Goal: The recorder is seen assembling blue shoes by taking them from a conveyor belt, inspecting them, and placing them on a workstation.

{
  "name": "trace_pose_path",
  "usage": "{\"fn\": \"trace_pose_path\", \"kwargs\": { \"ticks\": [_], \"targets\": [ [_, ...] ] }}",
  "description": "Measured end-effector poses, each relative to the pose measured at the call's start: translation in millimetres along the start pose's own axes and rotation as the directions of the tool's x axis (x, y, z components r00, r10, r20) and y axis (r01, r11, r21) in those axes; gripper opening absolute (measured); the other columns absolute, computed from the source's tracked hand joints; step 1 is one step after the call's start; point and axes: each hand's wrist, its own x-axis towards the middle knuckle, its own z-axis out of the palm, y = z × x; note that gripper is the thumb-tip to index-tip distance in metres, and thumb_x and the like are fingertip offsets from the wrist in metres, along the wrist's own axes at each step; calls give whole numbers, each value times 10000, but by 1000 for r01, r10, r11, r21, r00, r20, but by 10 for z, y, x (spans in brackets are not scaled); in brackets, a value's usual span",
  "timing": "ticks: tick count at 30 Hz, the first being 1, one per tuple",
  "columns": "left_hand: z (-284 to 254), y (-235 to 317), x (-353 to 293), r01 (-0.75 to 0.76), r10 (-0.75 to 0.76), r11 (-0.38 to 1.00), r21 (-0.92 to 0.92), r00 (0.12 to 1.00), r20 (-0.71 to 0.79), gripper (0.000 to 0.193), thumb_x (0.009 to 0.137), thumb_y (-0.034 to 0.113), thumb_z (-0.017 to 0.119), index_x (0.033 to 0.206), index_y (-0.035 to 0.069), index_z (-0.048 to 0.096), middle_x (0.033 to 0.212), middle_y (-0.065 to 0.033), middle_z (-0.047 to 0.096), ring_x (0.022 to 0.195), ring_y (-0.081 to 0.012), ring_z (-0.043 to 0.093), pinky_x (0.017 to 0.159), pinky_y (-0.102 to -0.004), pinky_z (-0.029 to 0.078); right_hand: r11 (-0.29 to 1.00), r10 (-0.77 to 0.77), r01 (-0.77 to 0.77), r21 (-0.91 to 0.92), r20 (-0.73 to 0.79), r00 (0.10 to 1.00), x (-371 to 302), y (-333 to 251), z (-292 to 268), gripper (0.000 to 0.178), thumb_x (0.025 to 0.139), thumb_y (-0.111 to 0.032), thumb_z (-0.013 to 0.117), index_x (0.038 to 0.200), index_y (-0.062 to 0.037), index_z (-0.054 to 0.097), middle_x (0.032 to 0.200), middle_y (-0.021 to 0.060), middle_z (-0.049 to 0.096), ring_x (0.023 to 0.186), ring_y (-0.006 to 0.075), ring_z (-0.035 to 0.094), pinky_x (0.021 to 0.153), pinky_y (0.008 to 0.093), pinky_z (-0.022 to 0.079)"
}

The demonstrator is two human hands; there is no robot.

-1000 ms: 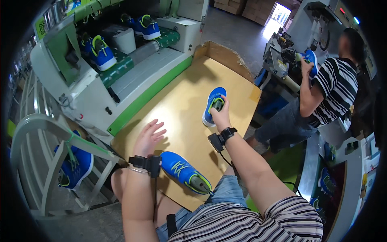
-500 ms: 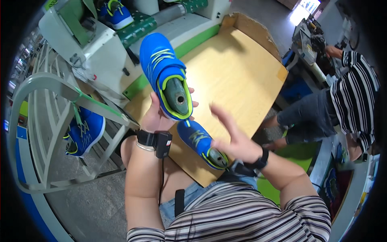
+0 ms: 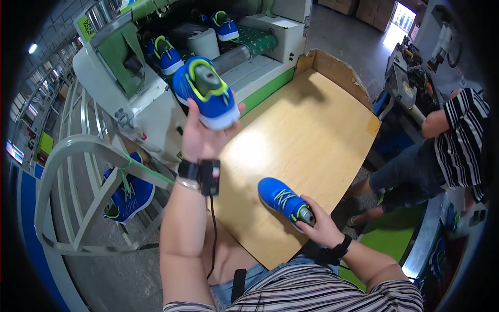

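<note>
My left hand [image 3: 208, 136] is wrapped round the heel of a blue sneaker [image 3: 205, 96] with lime-green collar lining and a white sole. It is raised over the far left of the wooden board, toe pointing away, with a dark green shoe last inside. On the board [image 3: 312, 125] lies a second blue sneaker [image 3: 280, 198] with yellow-green laces and its own last. My right hand [image 3: 323, 229] grips that shoe at the heel, thumb and fingers on either side; some of the fingers are hidden.
A conveyor machine [image 3: 249, 78] stands beyond the board, carrying more blue sneakers [image 3: 224, 26]. To the left, a metal rack [image 3: 78, 151] holds another blue sneaker [image 3: 130, 192]. A co-worker in a striped shirt [image 3: 462, 135] stands at the right by machinery. Torn cardboard [image 3: 338, 70] edges the board's far end.
My left hand has lifted its sneaker farther away toward the conveyor and tilted it so the heel faces me. My right hand has closed on the heel of the other sneaker.
</note>
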Motion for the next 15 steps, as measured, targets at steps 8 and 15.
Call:
{"fn": "trace_pose_path", "kwargs": {
  "ticks": [8, 15],
  "targets": [
    [-141, 51, 241, -348, 263, 918, -188, 892, -367, 536, 1079, 376, 361, 1439, -18, 408, 1471, -262, 431, 1377, -458, 381, 1188, -602, 290, 994, -106, 107, 19, -47, 993, 30, 10, 53, 731, 812, -110, 765, 1443, -10, 410, 1361, 243, 531, 1260, 408, 521, 1078, 437, 419],
    [-257, 137, -92, -166, 145, 965, -204, 983, -117, 406, 1056, 275, 467, 1393, 49, 478, 1429, -147, 500, 1328, -365, 434, 1099, -522, 407, 993, -121, 122, 0, -44, 992, 40, 8, 14, 724, 811, -110, 763, 1436, -4, 415, 1358, 244, 530, 1257, 411, 520, 1082, 436, 414]
  ]
}}
